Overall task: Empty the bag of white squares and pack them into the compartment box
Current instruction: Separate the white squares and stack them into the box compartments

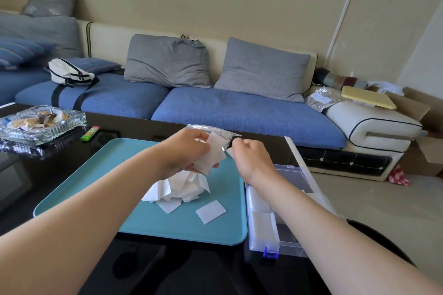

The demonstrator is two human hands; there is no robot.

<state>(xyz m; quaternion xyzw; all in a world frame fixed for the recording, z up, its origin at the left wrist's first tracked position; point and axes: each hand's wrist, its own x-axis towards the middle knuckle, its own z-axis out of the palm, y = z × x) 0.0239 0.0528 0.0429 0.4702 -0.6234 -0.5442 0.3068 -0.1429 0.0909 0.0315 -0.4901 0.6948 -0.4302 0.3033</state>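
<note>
On the worktop [60,175], with the teal tray [167,225] and the compartment box [263,242] just beside it, I'd shake the bag [213,130] low over the piled white squares [182,187], left hand [189,151] gripping bag and squares, right hand [251,155] pinching its edge.

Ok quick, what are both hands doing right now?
Left hand: grips the clear bag together with some white squares.
Right hand: pinches the bag's other end.
</note>
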